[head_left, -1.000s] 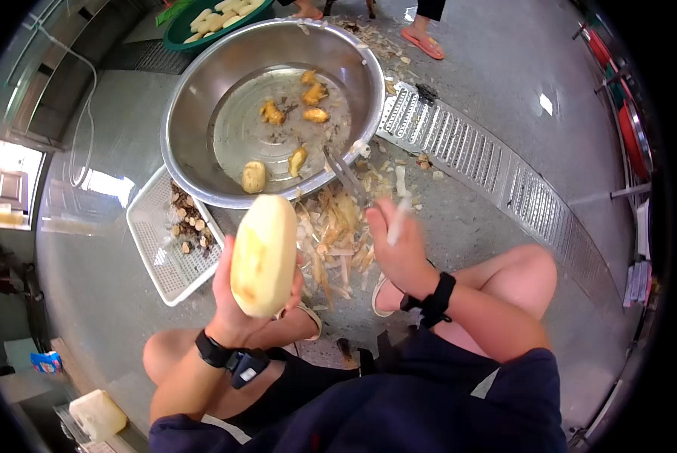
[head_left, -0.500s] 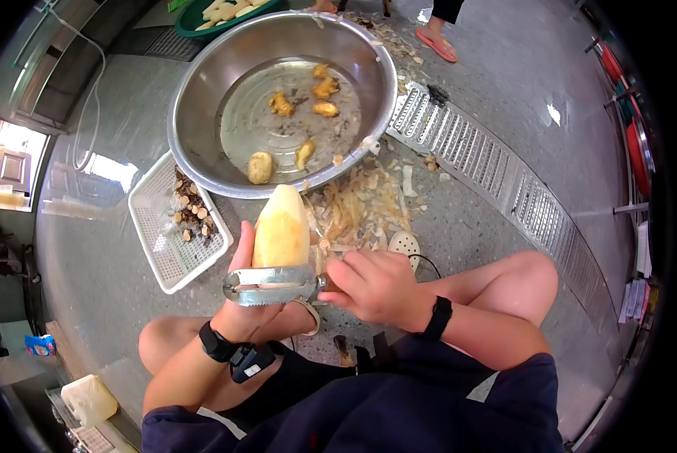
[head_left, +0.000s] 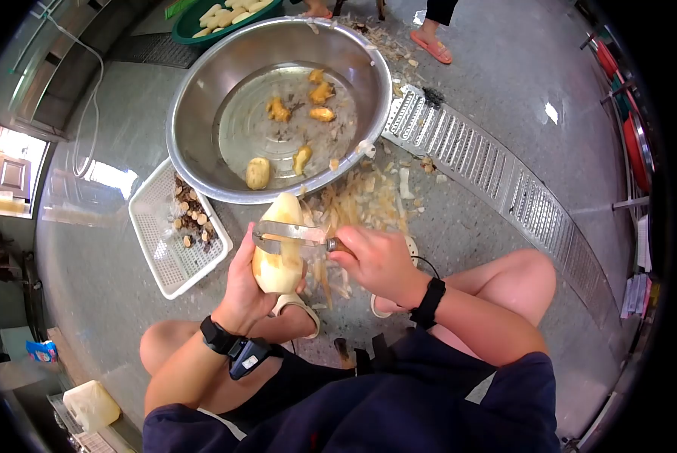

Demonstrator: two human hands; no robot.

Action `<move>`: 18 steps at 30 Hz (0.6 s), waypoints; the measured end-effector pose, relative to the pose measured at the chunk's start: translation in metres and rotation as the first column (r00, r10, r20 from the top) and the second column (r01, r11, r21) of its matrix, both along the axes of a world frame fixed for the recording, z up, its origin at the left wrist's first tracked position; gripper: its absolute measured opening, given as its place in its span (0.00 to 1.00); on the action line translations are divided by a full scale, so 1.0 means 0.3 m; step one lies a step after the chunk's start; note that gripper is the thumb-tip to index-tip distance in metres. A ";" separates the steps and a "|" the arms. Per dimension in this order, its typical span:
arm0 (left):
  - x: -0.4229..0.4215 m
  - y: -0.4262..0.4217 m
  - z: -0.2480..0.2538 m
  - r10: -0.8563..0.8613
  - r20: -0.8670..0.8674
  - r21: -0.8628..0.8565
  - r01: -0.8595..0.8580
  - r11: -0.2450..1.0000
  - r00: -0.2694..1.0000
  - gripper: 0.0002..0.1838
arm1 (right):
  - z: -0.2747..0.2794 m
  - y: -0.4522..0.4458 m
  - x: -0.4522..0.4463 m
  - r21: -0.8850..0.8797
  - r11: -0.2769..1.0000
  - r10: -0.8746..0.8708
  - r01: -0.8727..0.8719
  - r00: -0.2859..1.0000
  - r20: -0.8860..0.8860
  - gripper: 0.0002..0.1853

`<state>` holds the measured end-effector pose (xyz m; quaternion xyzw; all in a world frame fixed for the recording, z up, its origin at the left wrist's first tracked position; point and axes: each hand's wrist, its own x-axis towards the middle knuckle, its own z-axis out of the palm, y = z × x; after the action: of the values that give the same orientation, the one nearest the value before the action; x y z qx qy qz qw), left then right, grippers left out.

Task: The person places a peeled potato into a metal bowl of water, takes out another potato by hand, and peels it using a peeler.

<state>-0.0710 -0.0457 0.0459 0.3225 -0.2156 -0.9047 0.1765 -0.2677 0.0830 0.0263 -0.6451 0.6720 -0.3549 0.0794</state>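
My left hand (head_left: pixel 245 288) is wrapped round a pale, largely peeled root (head_left: pixel 280 278) that looks like a section of lotus root, its tapered end pointing away from me. A broad metal peeler (head_left: pixel 308 235) with a wooden handle is gripped in my right hand (head_left: pixel 381 263). Its blade lies across the upper part of the root, and a thin peel shows at the metal. Just beyond, a large steel basin (head_left: pixel 195 128) holds a little water, one rounded yellowish piece (head_left: pixel 258 174) and several knobbly yellow-brown pieces (head_left: pixel 279 109).
A white plastic basket (head_left: pixel 157 253) with dark-skinned cut ends stands left of the basin. Peelings (head_left: pixel 365 200) litter the floor before me. A metal drain grate (head_left: pixel 497 177) runs along the right. Behind stands a green tub (head_left: pixel 181 34) of pale pieces, near another person's sandalled foot (head_left: pixel 431 47).
The peeler has moved from the root's near end up and away along it, toward the tapered tip. The root sits slightly more tilted in my left hand.
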 end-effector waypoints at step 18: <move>0.024 0.010 0.076 0.081 -0.086 0.111 -0.071 0.991 0.993 0.38 | 0.094 0.034 0.068 -0.027 1.000 0.011 -0.004 0.968 0.250 0.15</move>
<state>-0.0638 -0.0427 0.0688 0.2984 -0.1457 -0.9212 0.2028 -0.2472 0.0933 0.0544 -0.5989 0.6494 -0.4418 0.1562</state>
